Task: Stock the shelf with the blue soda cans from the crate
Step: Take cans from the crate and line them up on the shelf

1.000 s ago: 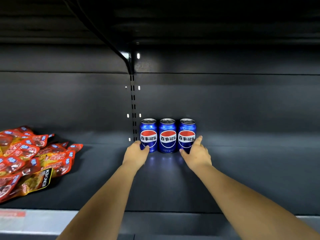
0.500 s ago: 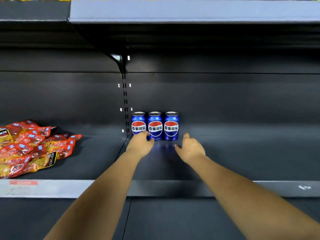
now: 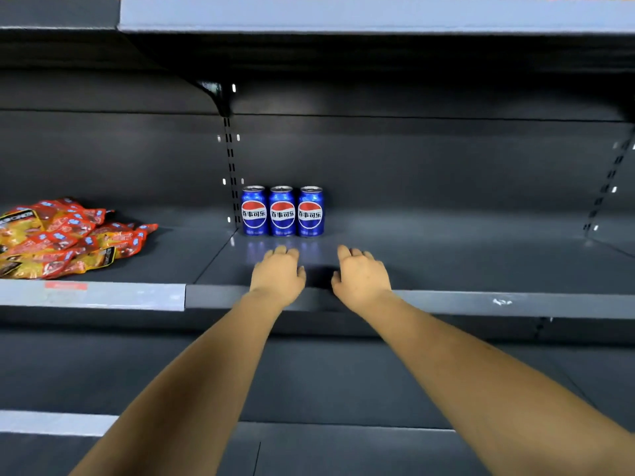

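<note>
Shelf [image 3: 481, 266] bare right of cans [image 3: 282, 211]; snack packets [image 3: 62, 238] far left.

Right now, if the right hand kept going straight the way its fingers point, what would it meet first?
Probably nothing before the shelf's back panel: the right hand points just right of the rightmost blue Pepsi can, though depth is unclear and it might graze it.

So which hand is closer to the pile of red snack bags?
The left hand. It is over the shelf, to the right of the red snack bags. The right hand is farther right still. Neither touches them.
</note>
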